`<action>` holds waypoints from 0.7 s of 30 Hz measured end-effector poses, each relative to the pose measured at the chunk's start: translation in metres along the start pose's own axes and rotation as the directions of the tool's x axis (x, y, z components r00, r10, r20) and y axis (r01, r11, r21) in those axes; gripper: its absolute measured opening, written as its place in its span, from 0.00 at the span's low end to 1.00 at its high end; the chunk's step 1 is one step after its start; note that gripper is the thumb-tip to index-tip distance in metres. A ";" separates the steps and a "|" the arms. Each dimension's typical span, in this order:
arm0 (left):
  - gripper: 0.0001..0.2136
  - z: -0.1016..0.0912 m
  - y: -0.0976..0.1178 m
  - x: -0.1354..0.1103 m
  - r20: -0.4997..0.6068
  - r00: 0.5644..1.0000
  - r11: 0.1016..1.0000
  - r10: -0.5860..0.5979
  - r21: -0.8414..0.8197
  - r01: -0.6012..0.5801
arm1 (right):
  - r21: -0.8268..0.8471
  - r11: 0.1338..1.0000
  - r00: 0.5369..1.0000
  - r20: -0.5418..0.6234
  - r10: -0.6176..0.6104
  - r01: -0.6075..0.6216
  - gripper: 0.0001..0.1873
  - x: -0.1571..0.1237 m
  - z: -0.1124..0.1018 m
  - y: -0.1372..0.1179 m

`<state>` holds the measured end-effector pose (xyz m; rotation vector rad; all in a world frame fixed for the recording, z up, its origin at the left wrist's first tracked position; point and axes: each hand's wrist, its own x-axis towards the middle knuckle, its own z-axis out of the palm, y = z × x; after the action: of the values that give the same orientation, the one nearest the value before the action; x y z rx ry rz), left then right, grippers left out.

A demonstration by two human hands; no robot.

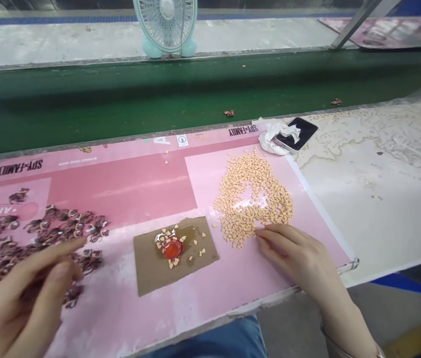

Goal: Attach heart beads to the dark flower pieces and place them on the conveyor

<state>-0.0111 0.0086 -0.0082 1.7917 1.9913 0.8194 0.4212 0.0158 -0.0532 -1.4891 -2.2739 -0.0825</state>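
My right hand [301, 253] is at the near edge of a heap of small beige pieces [240, 226], its thumb and fingertips pinched together. Whatever may be between those fingertips is too small to make out. Over a pile of small dark red-brown figures [61, 226] hovers my left hand [35, 293], index finger stretched out and thumb apart from it, with nothing visible between them. Midway between the hands lies a brown cardboard piece [158, 281]. It carries a glossy wet patch with an orange-red round blob [172, 248] and several beige pieces scattered around it.
A pink printed sheet [121, 184] covers the worktop. At its far right corner, crumpled white tissue [270, 136] lies partly over a black phone [305, 130]. Beyond runs a green conveyor belt [121, 104] with a few small figures, and a light-blue fan [167, 25] stands behind it.
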 end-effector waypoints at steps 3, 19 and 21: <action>0.10 0.016 0.031 -0.025 -0.027 0.994 0.988 -0.107 -0.116 0.103 | -0.019 1.000 1.000 -0.020 -0.004 0.004 0.14 0.000 0.003 -0.004; 0.09 0.071 0.092 -0.056 0.313 0.934 0.843 0.173 -0.538 0.024 | 0.672 0.734 0.990 -0.143 -0.010 0.104 0.12 0.035 0.001 -0.120; 0.07 0.075 0.093 -0.058 0.248 0.950 0.838 0.189 -0.545 -0.024 | 0.665 0.738 0.987 -0.158 -0.011 0.115 0.13 0.037 0.007 -0.132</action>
<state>0.1150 -0.0299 -0.0163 1.5811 1.3084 0.9636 0.2893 -0.0062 -0.0224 -0.9722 -1.9166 0.5480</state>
